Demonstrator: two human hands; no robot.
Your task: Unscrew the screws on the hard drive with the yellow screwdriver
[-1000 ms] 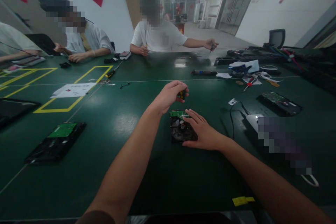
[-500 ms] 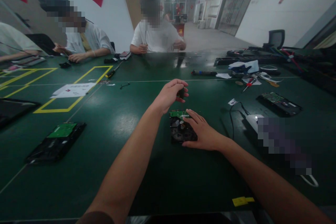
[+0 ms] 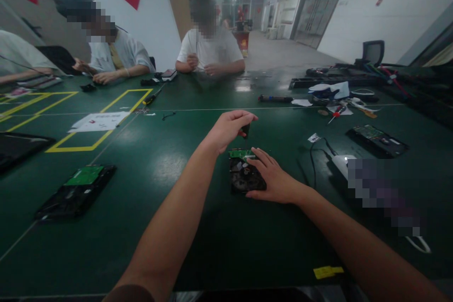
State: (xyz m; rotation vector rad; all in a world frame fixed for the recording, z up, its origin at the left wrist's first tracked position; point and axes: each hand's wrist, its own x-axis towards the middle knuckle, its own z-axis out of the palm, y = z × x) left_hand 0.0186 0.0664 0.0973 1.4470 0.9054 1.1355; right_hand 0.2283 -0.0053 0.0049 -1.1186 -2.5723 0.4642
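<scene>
A black hard drive [image 3: 242, 177] with a green circuit board at its far end lies flat on the green table [image 3: 148, 170] in front of me. My right hand [image 3: 274, 178] rests on its right side, fingers spread and pressing it down. Just beyond the drive, my left hand [image 3: 228, 128] is closed around the dark handle of a small screwdriver [image 3: 245, 130], held upright with its tip pointing down at the drive's far edge.
Another hard drive [image 3: 76, 189] lies at the left, a third [image 3: 377, 139] at the right near a white cable and adapter [image 3: 341, 161]. Yellow tape outlines [image 3: 101, 137] and a paper sheet [image 3: 99, 121] lie far left. Two people sit across the table; tools clutter the far right.
My left hand has turned slightly on the screwdriver, fingers shifting round the handle. The person across the table drew the outstretched arm back in and now has both hands together.
</scene>
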